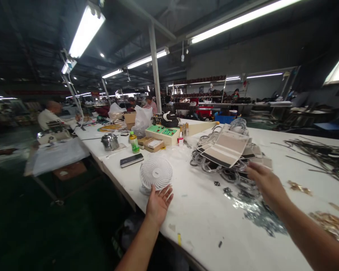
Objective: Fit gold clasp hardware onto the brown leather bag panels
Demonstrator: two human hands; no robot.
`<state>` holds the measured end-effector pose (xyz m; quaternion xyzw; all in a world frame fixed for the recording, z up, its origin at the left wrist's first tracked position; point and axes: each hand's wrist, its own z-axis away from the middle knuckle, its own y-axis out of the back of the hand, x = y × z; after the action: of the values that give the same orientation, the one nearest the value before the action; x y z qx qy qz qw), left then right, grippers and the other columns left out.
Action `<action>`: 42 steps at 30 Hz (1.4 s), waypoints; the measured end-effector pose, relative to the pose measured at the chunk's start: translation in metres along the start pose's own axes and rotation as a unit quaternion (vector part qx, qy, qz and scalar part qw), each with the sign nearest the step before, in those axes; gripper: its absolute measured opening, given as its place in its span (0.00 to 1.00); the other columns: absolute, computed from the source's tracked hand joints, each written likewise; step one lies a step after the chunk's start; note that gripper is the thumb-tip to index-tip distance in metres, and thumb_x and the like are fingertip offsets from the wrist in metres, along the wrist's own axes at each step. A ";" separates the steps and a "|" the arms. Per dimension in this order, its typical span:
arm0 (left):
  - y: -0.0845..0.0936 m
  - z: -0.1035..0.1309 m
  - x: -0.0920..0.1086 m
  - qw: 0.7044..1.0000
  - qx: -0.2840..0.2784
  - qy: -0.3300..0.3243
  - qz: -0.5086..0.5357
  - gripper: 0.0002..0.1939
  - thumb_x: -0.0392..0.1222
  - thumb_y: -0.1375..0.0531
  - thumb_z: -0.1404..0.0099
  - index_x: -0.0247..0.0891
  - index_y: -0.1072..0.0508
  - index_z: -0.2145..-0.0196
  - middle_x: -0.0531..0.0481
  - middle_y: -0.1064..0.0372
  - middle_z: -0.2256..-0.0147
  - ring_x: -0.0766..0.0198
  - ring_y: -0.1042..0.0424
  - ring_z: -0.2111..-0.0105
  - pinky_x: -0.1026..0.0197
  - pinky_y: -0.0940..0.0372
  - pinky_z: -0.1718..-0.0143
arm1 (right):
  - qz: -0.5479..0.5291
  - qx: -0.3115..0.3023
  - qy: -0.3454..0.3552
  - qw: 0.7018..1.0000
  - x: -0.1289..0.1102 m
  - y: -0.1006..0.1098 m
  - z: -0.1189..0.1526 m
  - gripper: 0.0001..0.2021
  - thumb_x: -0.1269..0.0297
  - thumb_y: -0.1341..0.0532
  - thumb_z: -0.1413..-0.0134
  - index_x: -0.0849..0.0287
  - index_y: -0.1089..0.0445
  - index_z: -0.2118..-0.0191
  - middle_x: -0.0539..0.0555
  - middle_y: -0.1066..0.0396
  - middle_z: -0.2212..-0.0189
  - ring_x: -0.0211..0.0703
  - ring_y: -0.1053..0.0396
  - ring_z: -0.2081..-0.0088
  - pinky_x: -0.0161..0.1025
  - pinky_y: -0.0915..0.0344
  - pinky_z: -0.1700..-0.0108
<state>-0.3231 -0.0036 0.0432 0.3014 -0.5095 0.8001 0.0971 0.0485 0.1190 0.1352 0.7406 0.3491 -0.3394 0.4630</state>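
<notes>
My left hand [159, 203] is open, palm up and fingers spread, just in front of a small white desk fan [156, 174]; it holds nothing. My right hand [262, 180] is at the right side of a pile of clear plastic rings [210, 165] and flat pieces. Its fingers are drawn together, slightly blurred, and what they pinch, if anything, I cannot make out. A beige folded panel with dark edges [227, 145] lies on top of the pile. Shiny silver metal pieces [260, 214] are scattered on the white table [197, 218] below my right hand.
Left of the pile are a dark notebook [132, 160], a green-labelled bottle [134, 143], a steel pot [110, 142] and a green-panelled machine [162, 133]. Gold metal pieces [299, 187] and black cords [324, 158] lie to the right. A person [49, 116] sits at far left.
</notes>
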 end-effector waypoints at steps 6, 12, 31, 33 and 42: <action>0.003 -0.010 -0.007 0.998 0.048 -0.021 -0.028 0.19 0.57 0.43 0.29 0.37 0.30 0.63 0.45 0.24 0.67 0.61 0.23 0.72 0.57 0.25 0.68 | -0.082 -0.127 -0.204 0.967 0.088 0.011 0.133 0.29 0.42 0.34 0.59 0.58 0.19 0.56 0.58 0.17 0.64 0.62 0.20 0.58 0.47 0.23 0.57; 0.007 -0.011 -0.003 0.988 0.095 -0.080 -0.096 0.14 0.50 0.40 0.29 0.36 0.32 0.66 0.51 0.28 0.74 0.65 0.28 0.80 0.60 0.28 0.74 | -0.054 -0.119 -0.199 0.971 0.101 0.039 0.162 0.27 0.38 0.35 0.61 0.54 0.17 0.61 0.57 0.17 0.65 0.62 0.19 0.59 0.43 0.22 0.60; 0.012 -0.011 -0.005 0.974 0.097 -0.128 -0.163 0.07 0.42 0.39 0.30 0.37 0.31 0.63 0.56 0.33 0.77 0.69 0.31 0.82 0.66 0.32 0.78 | -0.044 -0.134 -0.178 0.974 0.106 0.037 0.166 0.29 0.35 0.38 0.59 0.52 0.19 0.58 0.54 0.18 0.60 0.57 0.19 0.60 0.42 0.25 0.57; 0.014 -0.013 -0.005 0.974 0.099 -0.126 -0.163 0.07 0.42 0.39 0.29 0.37 0.31 0.63 0.56 0.33 0.77 0.69 0.31 0.82 0.65 0.32 0.78 | -0.043 -0.135 -0.178 0.974 0.108 0.037 0.167 0.29 0.36 0.38 0.59 0.52 0.19 0.58 0.53 0.18 0.59 0.57 0.19 0.60 0.41 0.25 0.58; 0.020 -0.027 -0.005 0.967 0.115 -0.130 -0.187 0.07 0.43 0.38 0.32 0.38 0.32 0.64 0.56 0.34 0.77 0.69 0.32 0.82 0.65 0.32 0.78 | -0.050 -0.136 -0.164 0.976 0.122 0.032 0.168 0.27 0.38 0.37 0.55 0.52 0.20 0.56 0.53 0.18 0.58 0.53 0.19 0.61 0.37 0.25 0.59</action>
<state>-0.3386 0.0115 0.0176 0.5019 -0.3566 0.7750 0.1422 0.1091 -0.0213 -0.0090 0.5864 0.3479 -0.4290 0.5925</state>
